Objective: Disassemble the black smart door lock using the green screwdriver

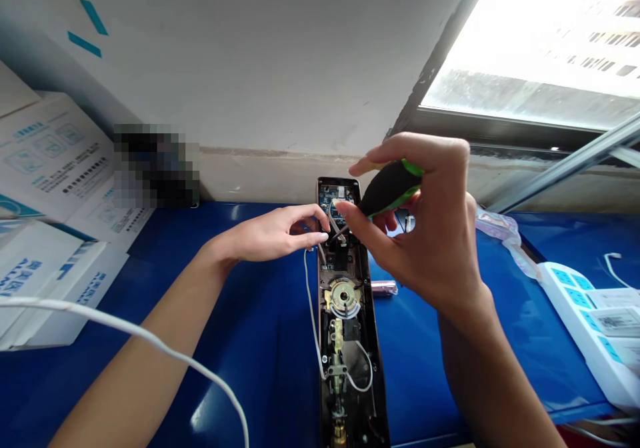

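An opened electronic door lock lies lengthwise before me, its blue circuit board at the far end and a round metal disc and latch parts lower down. My right hand grips a screwdriver by its black and green handle. The shaft slants down to the left, into the housing below the board. From the left, my left hand pinches near the screwdriver's tip; what lies between thumb and fingers is too small to make out. A thin white wire runs along the lock's left side.
White printed boxes are stacked at the left. A white cable crosses the left foreground. On the blue table, a white power strip lies at the right. A pinkish cylinder sits beside the lock; behind are a wall and window.
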The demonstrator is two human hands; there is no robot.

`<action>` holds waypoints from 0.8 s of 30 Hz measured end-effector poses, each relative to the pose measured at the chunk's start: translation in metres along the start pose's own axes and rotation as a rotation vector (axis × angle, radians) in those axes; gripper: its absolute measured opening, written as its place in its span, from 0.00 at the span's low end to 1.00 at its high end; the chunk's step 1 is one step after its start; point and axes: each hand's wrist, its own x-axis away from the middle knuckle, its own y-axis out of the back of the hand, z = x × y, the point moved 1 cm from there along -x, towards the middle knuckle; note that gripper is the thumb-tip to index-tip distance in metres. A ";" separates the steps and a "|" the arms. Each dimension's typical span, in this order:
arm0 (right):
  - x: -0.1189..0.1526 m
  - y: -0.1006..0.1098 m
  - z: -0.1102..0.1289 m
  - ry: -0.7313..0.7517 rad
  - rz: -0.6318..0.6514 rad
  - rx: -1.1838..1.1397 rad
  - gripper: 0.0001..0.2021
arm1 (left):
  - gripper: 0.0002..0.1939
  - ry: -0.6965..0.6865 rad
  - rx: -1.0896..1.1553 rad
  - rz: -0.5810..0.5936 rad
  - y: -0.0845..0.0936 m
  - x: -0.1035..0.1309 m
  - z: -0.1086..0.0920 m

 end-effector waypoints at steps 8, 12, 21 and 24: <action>-0.001 0.003 0.006 0.005 0.016 -0.057 0.36 | 0.19 0.009 -0.021 0.056 0.009 0.006 -0.002; -0.002 0.004 0.004 0.022 -0.007 -0.065 0.35 | 0.19 0.043 -0.143 -0.081 0.014 0.010 -0.004; -0.012 0.014 -0.011 0.119 -0.423 -0.199 0.26 | 0.17 -0.100 -0.278 -0.167 0.011 0.018 -0.033; -0.013 0.017 -0.011 0.108 -0.504 -0.200 0.20 | 0.19 -0.119 -0.225 -0.158 0.007 0.017 -0.034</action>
